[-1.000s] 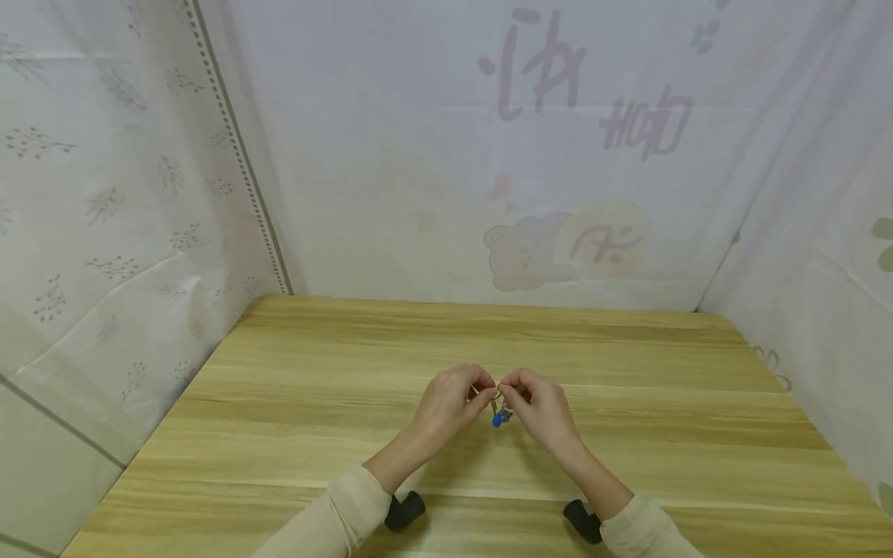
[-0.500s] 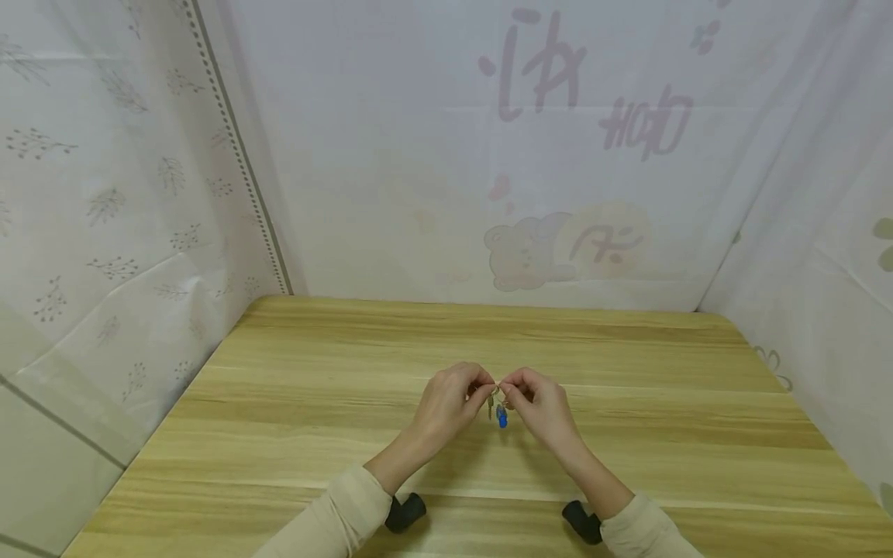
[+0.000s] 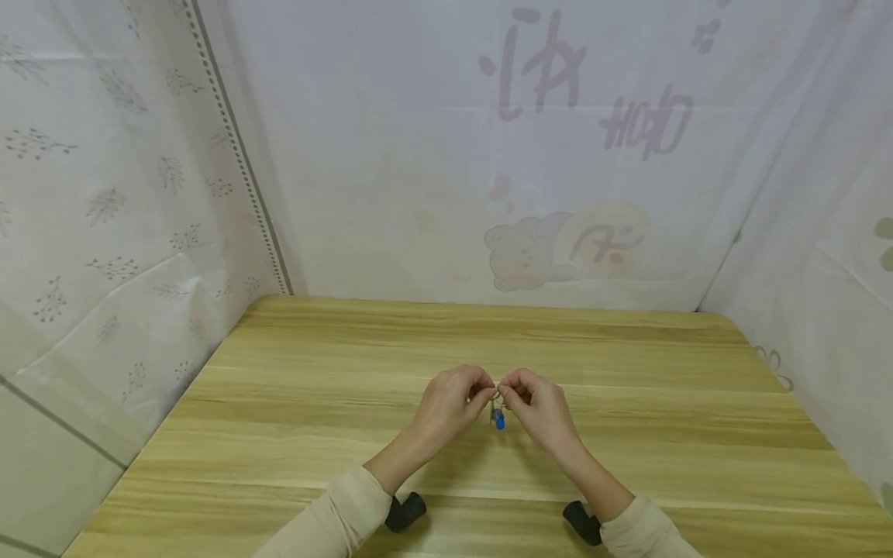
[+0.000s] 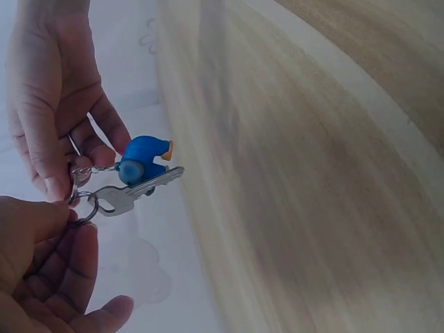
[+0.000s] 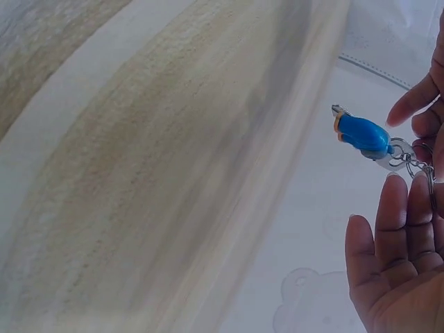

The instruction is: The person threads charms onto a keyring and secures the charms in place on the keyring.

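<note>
In the head view my left hand (image 3: pixel 449 399) and right hand (image 3: pixel 543 407) meet fingertip to fingertip above the wooden table. Left thumb and finger pinch a split key ring (image 4: pixel 86 220) that passes through the hole of a silver key (image 4: pixel 119 201). My right fingers pinch the ring end of a keychain whose short chain (image 4: pixel 98 169) carries a blue figure charm (image 5: pixel 365 134) with orange-yellow ends. Charm and key dangle side by side below the fingertips. Where the rings join is partly hidden by fingers.
Beneath the hands stretches a wood-grain table (image 3: pixel 335 349). Black camera mounts, one near the left wrist (image 3: pixel 406 512) and one near the right wrist (image 3: pixel 582 522), sit below the forearms. Pale printed cloth (image 3: pixel 377 155) hangs behind the table and at both sides.
The charm and key have swung and turned beneath the fingers, the key swinging out left, then back beside the charm. Both hands stay nearly in place, still pinching.
</note>
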Tool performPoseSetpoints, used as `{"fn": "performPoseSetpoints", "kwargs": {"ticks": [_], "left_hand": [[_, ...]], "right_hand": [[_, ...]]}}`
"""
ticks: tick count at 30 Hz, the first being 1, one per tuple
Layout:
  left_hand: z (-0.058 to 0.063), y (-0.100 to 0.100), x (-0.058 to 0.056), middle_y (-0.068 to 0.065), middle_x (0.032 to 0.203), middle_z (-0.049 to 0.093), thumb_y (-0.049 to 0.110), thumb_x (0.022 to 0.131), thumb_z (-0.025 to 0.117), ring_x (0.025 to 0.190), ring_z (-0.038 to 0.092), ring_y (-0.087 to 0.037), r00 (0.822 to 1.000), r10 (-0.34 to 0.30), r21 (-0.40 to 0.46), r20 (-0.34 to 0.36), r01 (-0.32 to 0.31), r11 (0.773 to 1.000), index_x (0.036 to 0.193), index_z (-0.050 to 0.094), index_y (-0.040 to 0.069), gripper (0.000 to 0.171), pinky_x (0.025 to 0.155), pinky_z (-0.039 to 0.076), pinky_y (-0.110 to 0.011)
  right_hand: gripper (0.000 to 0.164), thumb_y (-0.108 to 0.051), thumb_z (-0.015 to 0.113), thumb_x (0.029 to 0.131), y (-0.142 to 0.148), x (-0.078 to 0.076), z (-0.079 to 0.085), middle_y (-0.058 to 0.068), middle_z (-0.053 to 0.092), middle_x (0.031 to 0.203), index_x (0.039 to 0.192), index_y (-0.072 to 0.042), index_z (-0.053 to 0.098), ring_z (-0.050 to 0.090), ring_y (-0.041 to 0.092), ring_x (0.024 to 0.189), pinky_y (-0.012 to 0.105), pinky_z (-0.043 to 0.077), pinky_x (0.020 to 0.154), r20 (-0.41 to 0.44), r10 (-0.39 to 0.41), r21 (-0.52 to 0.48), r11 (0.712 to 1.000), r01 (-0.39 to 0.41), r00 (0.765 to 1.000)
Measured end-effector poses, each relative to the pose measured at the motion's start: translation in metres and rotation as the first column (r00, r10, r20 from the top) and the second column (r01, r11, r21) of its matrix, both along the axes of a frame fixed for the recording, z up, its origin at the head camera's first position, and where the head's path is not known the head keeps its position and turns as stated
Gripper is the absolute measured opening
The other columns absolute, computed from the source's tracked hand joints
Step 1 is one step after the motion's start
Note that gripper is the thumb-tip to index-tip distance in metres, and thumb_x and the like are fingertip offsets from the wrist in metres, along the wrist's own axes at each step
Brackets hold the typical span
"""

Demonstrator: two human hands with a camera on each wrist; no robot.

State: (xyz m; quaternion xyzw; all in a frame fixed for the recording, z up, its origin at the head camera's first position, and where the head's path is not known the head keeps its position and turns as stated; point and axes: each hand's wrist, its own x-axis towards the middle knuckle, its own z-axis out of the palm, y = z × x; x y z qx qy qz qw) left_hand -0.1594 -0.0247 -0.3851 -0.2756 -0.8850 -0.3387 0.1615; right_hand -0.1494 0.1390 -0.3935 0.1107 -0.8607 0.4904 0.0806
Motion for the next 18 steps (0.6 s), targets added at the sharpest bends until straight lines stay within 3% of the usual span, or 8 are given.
{"fn": "performPoseSetpoints", "kwargs": {"ticks": [6,18], "left_hand": [[-0.0026,0.0009,-0.0004,0.002,0.071,0.063,0.01,0.084,0.071,0.062,0.055,-0.007,0.999,0.014,0.034,-0.031,-0.013,0.999,0.079,0.067,0.01,0.006,0.056,0.043,-0.015],[-0.0059,-0.0003,0.0001,0.001,0.073,0.064,0.01,0.083,0.071,0.064,0.055,-0.007,0.998,0.013,0.078,-0.061,-0.008,0.997,0.081,0.067,0.009,0.005,0.057,0.044,-0.016]], "right_hand": [[0.006,-0.005,0.062,0.09,0.0009,-0.0016,-0.0014,0.006,0.063,0.07,0.085,-0.006,0.065,0.062,0.028,0.066,0.02,0.047,0.053,0.04,0.004,-0.057,0.998,-0.001,0.999],[0.006,-0.005,0.061,0.09,-0.0005,-0.0031,-0.0014,0.005,0.062,0.068,0.086,-0.003,0.065,0.063,0.03,0.067,0.02,0.045,0.052,0.087,-0.02,-0.091,0.995,0.028,0.996]]}}
